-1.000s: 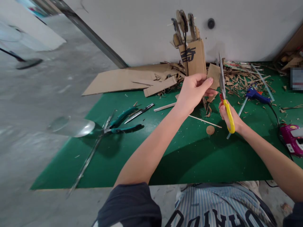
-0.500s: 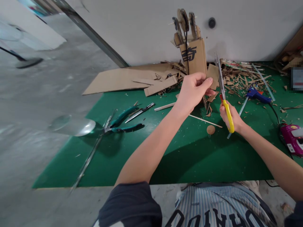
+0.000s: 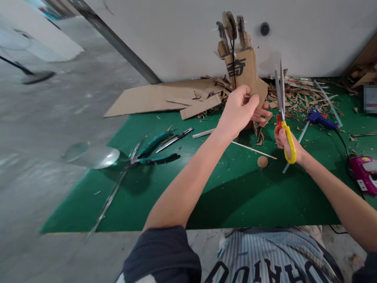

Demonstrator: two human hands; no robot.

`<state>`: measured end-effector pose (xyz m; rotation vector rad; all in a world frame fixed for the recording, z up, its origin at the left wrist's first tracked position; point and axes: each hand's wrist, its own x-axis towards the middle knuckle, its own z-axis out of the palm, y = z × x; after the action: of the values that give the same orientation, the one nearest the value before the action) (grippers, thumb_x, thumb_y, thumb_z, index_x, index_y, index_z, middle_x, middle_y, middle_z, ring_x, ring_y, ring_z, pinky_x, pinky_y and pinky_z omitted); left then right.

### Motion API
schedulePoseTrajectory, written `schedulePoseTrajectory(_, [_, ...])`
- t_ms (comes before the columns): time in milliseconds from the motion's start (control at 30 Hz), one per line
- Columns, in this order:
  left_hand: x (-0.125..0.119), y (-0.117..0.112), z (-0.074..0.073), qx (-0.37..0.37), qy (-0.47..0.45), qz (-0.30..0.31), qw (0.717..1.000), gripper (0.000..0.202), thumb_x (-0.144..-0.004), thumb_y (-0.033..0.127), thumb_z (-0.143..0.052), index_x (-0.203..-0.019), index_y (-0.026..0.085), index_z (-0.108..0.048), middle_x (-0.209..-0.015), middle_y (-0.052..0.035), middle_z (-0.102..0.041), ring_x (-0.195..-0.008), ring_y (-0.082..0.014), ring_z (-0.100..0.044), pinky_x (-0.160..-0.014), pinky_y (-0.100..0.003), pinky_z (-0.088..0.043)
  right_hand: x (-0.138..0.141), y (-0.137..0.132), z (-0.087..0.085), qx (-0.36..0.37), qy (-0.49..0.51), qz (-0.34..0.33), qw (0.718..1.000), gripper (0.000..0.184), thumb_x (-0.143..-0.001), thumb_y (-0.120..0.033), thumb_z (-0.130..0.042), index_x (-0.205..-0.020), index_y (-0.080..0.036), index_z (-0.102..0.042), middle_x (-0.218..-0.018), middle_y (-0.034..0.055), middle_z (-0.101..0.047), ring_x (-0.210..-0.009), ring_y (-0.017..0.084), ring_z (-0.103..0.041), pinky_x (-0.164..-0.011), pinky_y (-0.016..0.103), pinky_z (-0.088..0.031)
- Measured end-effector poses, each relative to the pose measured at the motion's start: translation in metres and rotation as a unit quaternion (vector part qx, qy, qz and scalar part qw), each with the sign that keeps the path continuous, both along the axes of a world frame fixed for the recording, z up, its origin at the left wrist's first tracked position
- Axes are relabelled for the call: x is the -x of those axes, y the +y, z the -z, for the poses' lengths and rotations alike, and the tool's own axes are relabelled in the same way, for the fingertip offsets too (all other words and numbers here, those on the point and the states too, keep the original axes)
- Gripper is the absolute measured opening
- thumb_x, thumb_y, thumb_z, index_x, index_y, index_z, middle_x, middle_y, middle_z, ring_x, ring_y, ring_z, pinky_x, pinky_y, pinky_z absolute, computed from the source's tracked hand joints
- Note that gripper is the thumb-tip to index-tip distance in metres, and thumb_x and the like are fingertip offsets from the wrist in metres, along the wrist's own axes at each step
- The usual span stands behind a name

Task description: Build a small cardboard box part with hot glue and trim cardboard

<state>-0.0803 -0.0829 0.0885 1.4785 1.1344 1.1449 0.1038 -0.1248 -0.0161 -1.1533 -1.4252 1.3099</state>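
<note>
My left hand (image 3: 240,112) is closed on a small brown cardboard piece (image 3: 260,91), held up over the green mat (image 3: 176,184). My right hand (image 3: 284,141) grips the yellow-handled scissors (image 3: 282,106), blades pointing up and slightly parted, just right of the cardboard piece and apart from it. Behind both stands an upright cardboard model (image 3: 240,59) with discs on top and a black printed character.
Teal pliers (image 3: 156,151) and a metal blade (image 3: 173,140) lie left on the mat. A small cardboard disc (image 3: 262,161) and a thin stick (image 3: 253,150) lie near my hands. A blue glue gun (image 3: 319,119), a pink device (image 3: 365,173), flat cardboard sheets (image 3: 159,98) and scraps (image 3: 306,96) surround them.
The scissors have come out of the cardboard piece and moved slightly right, blades now upright. My left hand has drawn the cardboard piece a little left and closer to it.
</note>
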Motion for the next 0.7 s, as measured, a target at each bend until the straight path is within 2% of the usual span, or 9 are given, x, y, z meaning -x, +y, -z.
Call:
schedulePoseTrajectory(267, [-0.004,-0.007,-0.004,-0.024,0.010,-0.007,1.000,0.012,-0.097,0.031,-0.058,-0.096,0.020,-0.053,-0.082,-0.0019,-0.065,-0.074,-0.0148,-0.073,-0.067,-0.029,-0.060,0.004,-0.007,-0.016,-0.066,-0.063,-0.024,0.996,0.064,-0.080,-0.088,-0.049,-0.090,-0.026,-0.042,-0.081,-0.0014,-0.043,-0.068,0.014,-0.040,-0.055,0.031,-0.033])
schedulePoseTrajectory(467, [-0.003,-0.006,0.001,-0.010,0.015,-0.002,1.000,0.013,-0.094,0.030,-0.063,-0.094,0.019,-0.055,-0.087,-0.0046,-0.066,-0.086,-0.0210,-0.075,-0.072,-0.036,-0.063,0.004,-0.007,-0.014,-0.069,-0.072,-0.025,0.995,0.060,-0.085,-0.085,-0.046,-0.091,-0.026,-0.043,-0.085,0.0002,-0.048,-0.071,0.015,-0.043,-0.057,0.031,-0.036])
schedulePoseTrajectory(700, [-0.002,-0.007,-0.002,0.013,-0.008,0.037,0.999,0.012,-0.092,0.024,-0.064,-0.100,0.018,-0.058,-0.088,-0.0045,-0.065,-0.097,-0.0237,-0.075,-0.079,-0.036,-0.064,0.005,-0.008,-0.016,-0.071,-0.053,-0.023,0.996,0.063,-0.082,-0.087,-0.049,-0.091,-0.025,-0.044,-0.085,0.0006,-0.048,-0.072,0.014,-0.046,-0.058,0.031,-0.038])
